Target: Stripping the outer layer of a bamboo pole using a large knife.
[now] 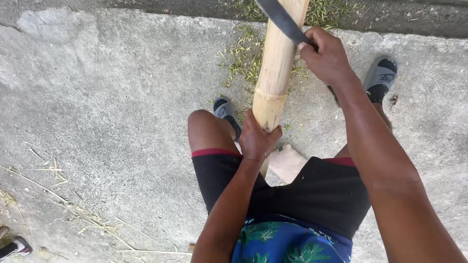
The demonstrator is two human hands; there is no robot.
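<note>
**Bamboo Pole Held in Two-Hand Working Position**

Pale yellow bamboo: one pole (276,63) runs from the far edge of the view down between the person's knees. Its far end is cut off by the frame; its near end is hidden behind the left hand and the shorts.

Hands: two. The left hand (257,139) is wrapped around the pole just below a node ring, fingers pressed closed on the stem. The right hand (325,54) is clenched around the handle of one dark blade (282,20), which lies across the pole's right side. The blade tip is cut off at the top edge, and the handle is concealed inside the fist.

Footwear: two grey slide sandals, one (226,113) left of the pole, one (381,75) far right. A third shoe (18,246), black and white, shows partly at the near left corner; its wearer is out of view.

Ground: one concrete slab (107,97). Green shavings (243,56) lie scattered beside the pole, too fine to count. Dry straw strands (63,195) lie near left.
</note>
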